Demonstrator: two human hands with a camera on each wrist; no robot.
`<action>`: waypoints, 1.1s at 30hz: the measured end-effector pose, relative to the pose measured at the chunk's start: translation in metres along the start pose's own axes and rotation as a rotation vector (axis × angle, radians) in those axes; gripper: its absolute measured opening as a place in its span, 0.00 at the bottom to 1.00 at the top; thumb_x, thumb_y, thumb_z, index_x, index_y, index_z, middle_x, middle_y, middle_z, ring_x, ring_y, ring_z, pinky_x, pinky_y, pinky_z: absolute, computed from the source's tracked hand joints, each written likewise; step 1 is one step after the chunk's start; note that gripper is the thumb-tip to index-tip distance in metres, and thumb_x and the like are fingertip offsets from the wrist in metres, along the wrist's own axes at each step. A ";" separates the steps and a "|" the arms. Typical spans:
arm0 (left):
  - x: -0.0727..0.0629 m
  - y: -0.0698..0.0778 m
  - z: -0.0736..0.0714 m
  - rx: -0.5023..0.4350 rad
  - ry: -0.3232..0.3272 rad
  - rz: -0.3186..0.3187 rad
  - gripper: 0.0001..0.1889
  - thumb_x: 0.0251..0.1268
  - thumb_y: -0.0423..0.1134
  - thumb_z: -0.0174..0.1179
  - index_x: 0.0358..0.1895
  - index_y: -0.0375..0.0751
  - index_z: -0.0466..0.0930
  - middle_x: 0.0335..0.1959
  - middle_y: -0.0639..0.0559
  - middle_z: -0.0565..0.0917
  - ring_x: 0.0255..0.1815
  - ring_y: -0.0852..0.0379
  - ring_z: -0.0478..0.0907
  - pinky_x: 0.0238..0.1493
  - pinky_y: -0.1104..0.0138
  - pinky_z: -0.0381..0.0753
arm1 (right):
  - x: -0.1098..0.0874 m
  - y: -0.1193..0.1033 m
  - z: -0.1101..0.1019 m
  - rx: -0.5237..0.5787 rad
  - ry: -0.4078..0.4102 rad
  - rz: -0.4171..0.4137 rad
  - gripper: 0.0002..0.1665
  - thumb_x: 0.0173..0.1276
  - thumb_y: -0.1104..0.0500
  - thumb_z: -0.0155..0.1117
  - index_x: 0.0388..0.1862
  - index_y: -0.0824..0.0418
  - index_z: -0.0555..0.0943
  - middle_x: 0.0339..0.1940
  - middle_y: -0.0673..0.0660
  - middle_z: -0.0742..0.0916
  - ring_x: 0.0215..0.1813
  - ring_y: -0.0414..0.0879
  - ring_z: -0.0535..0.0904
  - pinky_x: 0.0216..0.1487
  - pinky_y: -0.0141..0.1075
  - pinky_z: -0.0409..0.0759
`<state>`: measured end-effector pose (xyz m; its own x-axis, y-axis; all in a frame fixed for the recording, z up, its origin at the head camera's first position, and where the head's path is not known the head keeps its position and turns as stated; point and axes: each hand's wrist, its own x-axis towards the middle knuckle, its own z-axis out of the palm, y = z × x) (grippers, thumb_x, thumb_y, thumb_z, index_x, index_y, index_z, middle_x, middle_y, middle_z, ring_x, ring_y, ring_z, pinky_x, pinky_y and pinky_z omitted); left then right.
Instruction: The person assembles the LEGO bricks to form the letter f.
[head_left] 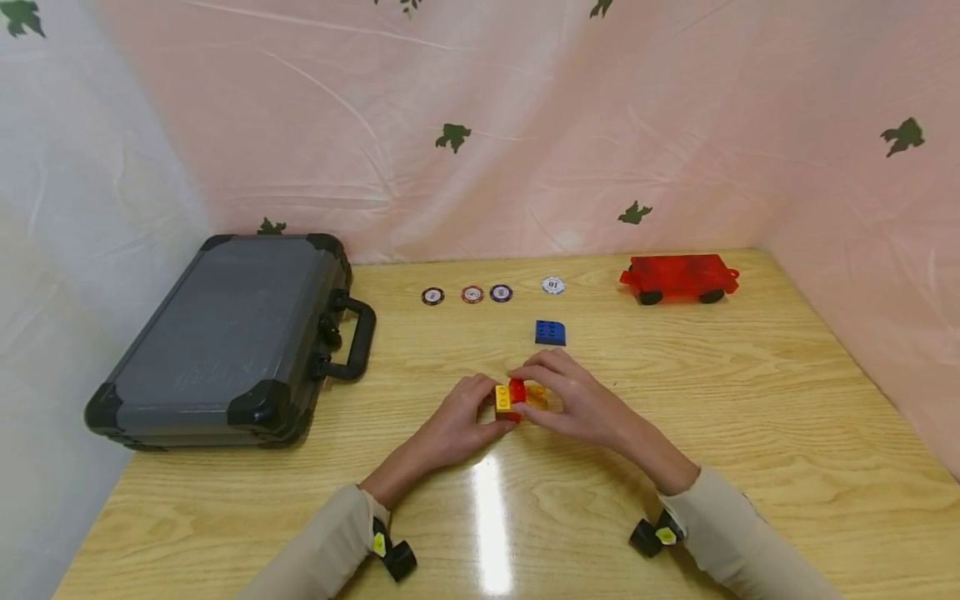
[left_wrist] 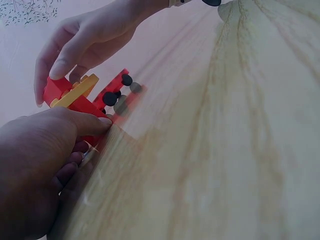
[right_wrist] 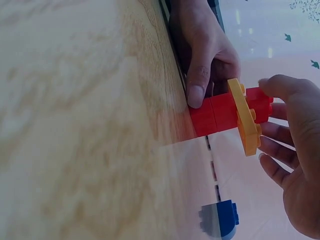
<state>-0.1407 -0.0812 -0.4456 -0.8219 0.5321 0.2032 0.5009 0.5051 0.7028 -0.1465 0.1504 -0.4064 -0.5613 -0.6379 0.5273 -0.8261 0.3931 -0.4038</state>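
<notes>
A small upright stack of red toy building bricks (right_wrist: 215, 115) stands on the table between the hands. Across it lies a yellow toy plate (right_wrist: 245, 117) with studs, its ends sticking out on both sides. Above that plate is another red brick (right_wrist: 257, 100). My left hand (head_left: 457, 421) grips the lower red bricks, its thumb against their near face. From the other side, my right hand (head_left: 573, 396) pinches the top red brick between thumb and finger. Beyond the hands lies a blue brick (head_left: 551, 332) with studs and a curved corner.
A grey hard case (head_left: 217, 329) with black corners and a handle (head_left: 360, 342) lies at left. Several poker chips, including a white chip (head_left: 552, 286) and a red chip (head_left: 472, 294), lie at the back. A red toy wagon base (head_left: 678, 277) with black wheels stands at back right.
</notes>
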 end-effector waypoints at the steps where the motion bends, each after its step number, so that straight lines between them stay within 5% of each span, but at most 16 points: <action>1: 0.000 0.000 0.000 0.001 0.001 0.001 0.16 0.65 0.40 0.73 0.50 0.39 0.81 0.46 0.51 0.80 0.49 0.52 0.73 0.49 0.58 0.72 | 0.000 0.000 0.000 0.001 0.002 0.000 0.23 0.62 0.63 0.77 0.56 0.67 0.84 0.51 0.55 0.83 0.53 0.50 0.77 0.55 0.44 0.80; 10: 0.000 0.000 0.000 0.002 0.000 0.002 0.15 0.65 0.40 0.73 0.49 0.40 0.81 0.45 0.52 0.79 0.48 0.52 0.73 0.48 0.59 0.72 | 0.000 -0.002 0.000 0.026 -0.014 0.046 0.25 0.66 0.62 0.75 0.60 0.66 0.81 0.52 0.56 0.84 0.55 0.48 0.78 0.56 0.45 0.80; 33: 0.000 0.000 0.000 0.001 0.004 0.005 0.16 0.65 0.40 0.73 0.51 0.39 0.81 0.46 0.51 0.80 0.48 0.53 0.73 0.47 0.59 0.72 | 0.001 -0.001 0.000 0.042 -0.034 0.072 0.19 0.66 0.62 0.76 0.54 0.63 0.83 0.51 0.53 0.83 0.56 0.48 0.77 0.58 0.44 0.79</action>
<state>-0.1407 -0.0810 -0.4453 -0.8205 0.5317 0.2097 0.5052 0.5031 0.7012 -0.1463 0.1496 -0.4059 -0.6165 -0.6313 0.4705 -0.7804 0.4110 -0.4712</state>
